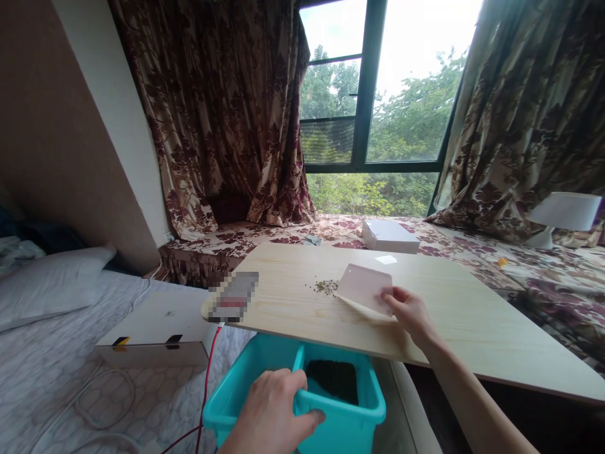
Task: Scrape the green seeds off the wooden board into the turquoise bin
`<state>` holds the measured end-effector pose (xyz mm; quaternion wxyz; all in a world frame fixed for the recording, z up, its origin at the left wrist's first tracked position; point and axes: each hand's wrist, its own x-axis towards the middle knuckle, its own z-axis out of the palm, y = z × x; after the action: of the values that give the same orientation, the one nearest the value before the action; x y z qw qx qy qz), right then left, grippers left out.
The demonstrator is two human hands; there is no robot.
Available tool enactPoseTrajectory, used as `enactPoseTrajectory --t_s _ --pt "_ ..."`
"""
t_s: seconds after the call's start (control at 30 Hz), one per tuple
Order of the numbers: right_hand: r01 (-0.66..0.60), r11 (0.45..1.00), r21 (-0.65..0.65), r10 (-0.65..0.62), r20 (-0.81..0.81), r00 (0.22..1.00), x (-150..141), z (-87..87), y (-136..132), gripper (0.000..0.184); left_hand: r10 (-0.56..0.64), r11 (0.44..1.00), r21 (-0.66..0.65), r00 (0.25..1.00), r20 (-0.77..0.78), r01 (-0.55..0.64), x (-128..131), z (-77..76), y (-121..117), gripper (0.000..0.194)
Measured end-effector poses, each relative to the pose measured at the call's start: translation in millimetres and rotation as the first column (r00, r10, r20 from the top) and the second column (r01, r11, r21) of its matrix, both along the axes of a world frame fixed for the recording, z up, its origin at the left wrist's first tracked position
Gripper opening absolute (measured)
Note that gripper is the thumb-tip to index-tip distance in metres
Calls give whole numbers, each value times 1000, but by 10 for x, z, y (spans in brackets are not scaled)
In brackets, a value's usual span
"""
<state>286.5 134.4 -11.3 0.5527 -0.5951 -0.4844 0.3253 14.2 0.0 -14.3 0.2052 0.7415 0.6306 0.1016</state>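
Note:
My right hand (pixel 410 313) pinches the near right corner of a thin, pale translucent plastic scraper (pixel 363 287) with rounded corners and a small hole. Its left edge is beside a small scattered pile of brownish-green grains (pixel 326 287) on the wooden board (pixel 283 271). My left hand (pixel 274 407) grips the near rim of a turquoise divided bin (pixel 347 429), thumb outside, at the divider. Dark material (pixel 333 379) lies in the bin's right compartment. The hand hides much of the left compartment. The board's front edge overhangs the bin's far side.
A blurred-out phone (pixel 234 297) with a red cable (pixel 210 372) lies at the board's left end. A small white paper (pixel 386 259) is further back. White boxes stand on the bed (pixel 155 321) and windowsill (pixel 390 234). A white lamp (pixel 564 211) is at right.

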Motion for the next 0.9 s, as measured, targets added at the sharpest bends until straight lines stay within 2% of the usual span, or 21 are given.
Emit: enactPoseTrajectory --t_s 0.33,0.57,0.77,0.9 --pt "-19 1000 5 19 3 1000 -17 34 -68 26 0 1000 7 1000 0 0 5 27 2 12" --pt "-63 998 12 63 10 998 -123 -44 -100 26 -9 1000 3 1000 7 9 -2 4 7 14" --pt "0 999 44 -7 139 990 2 -84 -64 24 -7 1000 -7 1000 -17 7 0 32 11 14" --pt "17 998 66 -27 145 989 55 -72 -51 27 -5 1000 -3 1000 -19 5 9 37 3 12"
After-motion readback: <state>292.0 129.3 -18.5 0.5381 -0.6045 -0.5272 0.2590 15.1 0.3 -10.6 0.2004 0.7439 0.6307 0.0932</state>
